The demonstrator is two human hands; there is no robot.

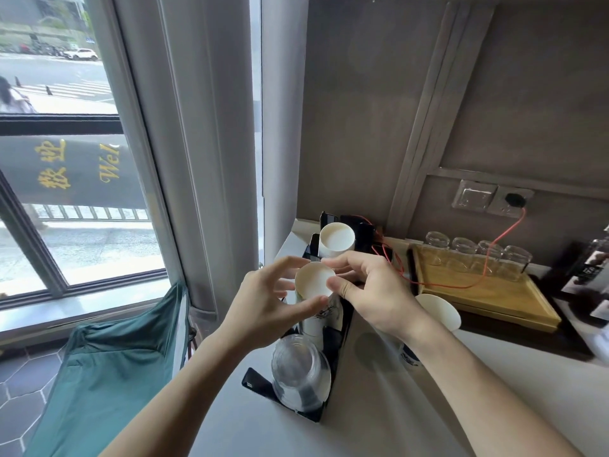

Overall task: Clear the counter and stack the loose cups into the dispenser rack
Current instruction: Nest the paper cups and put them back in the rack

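Note:
A black dispenser rack (255, 384) stands on the white counter (379, 407) near its left edge. Both hands hold a white paper cup stack (313, 281) upside down in the rack's middle slot: my left hand (263, 311) grips it from the left, my right hand (369, 291) pinches its top edge from the right. Another white paper cup stack (336, 240) sits in the rear slot. A stack of clear plastic cups (298, 374) fills the front slot. One loose paper cup (438, 313) stands on the counter behind my right wrist, partly hidden.
A wooden tray (487, 291) with several upturned glasses (478, 252) sits at the back right, a red cable (461, 285) draped across it from a wall socket (514, 201). Dark bottles (590, 272) stand at the far right. A green fabric chair (108, 374) is below the counter's left edge, by the window.

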